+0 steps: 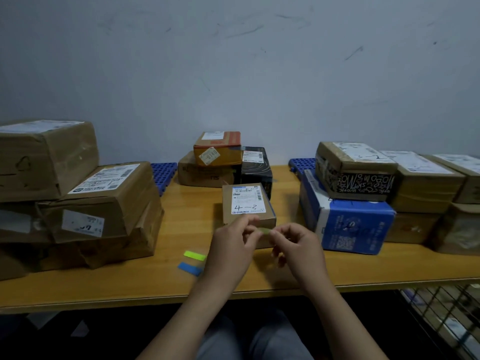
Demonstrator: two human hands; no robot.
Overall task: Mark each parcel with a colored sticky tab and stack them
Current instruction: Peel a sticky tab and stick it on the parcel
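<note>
A small brown parcel [248, 203] with a white label marked "4-3" lies on the wooden table [181, 224], just beyond my hands. My left hand [231, 252] and my right hand [296, 245] meet above the parcel's near edge and together pinch a thin green sticky tab [265, 231] between their fingertips. A yellow-green tab pad [194, 255] and a blue tab pad [190, 268] lie on the table to the left of my left hand. Behind the parcel stands a small stack [217, 159] of brown, orange and black parcels.
Large brown parcels [78, 203] are piled at the left. At the right a blue-and-white box [348, 219] carries a black-lettered parcel [355, 172], with more brown boxes [426, 188] beside it. Blue perforated trays [163, 170] lean against the wall. A wire rack [446, 315] sits below right.
</note>
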